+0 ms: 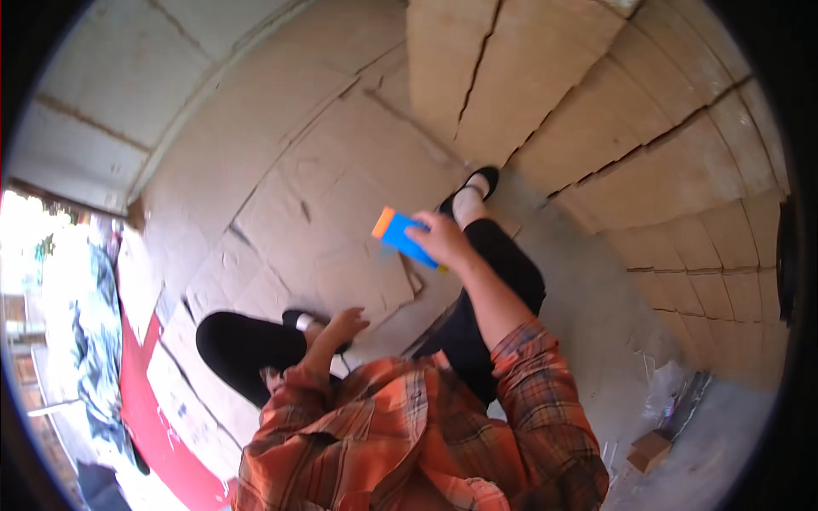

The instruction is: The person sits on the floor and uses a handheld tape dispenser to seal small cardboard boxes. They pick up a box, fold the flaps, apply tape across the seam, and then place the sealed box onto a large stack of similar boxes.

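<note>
My right hand grips a flat blue, oblong thing with an orange end; its exact kind does not show. A small bit of yellow shows at its lower end, beside my fingers. It is held above the cardboard-covered floor, in front of my right leg. My left hand hangs near my left shoe, with fingers loosely stretched and nothing seen in them. A loose cardboard piece lies on the floor between my two hands.
Stacked cardboard rises along the right side. Cardboard sheets cover the floor ahead, up to a pale wall. A red sheet lies at the left. Clear plastic and a small brown box sit at lower right.
</note>
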`<state>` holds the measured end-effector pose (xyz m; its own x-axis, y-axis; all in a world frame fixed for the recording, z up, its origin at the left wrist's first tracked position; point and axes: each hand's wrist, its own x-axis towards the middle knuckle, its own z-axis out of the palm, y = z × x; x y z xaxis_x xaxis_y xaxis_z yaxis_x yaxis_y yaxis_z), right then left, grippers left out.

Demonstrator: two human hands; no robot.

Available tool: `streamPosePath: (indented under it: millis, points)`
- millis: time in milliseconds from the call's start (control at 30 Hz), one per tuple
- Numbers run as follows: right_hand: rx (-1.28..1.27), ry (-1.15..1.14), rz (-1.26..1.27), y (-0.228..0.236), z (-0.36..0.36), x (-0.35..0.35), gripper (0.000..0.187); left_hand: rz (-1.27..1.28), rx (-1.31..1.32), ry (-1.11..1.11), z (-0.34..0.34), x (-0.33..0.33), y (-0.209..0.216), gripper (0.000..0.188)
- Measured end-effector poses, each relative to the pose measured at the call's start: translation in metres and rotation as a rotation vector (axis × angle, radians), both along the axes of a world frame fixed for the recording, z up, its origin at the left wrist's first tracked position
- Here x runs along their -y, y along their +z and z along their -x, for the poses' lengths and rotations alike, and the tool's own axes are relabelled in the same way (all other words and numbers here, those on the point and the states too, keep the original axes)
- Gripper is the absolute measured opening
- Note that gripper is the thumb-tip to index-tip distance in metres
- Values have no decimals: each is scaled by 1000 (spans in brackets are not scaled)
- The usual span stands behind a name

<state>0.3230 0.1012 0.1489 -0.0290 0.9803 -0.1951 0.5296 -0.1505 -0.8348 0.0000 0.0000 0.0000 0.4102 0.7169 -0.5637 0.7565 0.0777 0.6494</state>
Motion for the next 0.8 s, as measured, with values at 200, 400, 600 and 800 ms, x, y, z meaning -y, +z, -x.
streamPosePath:
  millis: [200, 400, 600, 800]
  points:
    - [3, -14, -23, -20, 14, 3, 45, -217, -164, -216, 43, 10, -68, 48]
    - [42, 8, 51, -33, 14, 9, 43, -19, -230, 412, 52, -9, -59, 52]
    - [59, 15, 104, -29, 12, 8, 40, 198, -121, 963, 43, -32, -75, 61]
    - [84, 44, 192, -20, 22, 4, 37, 63, -207, 969, 78, -68, -137, 69]
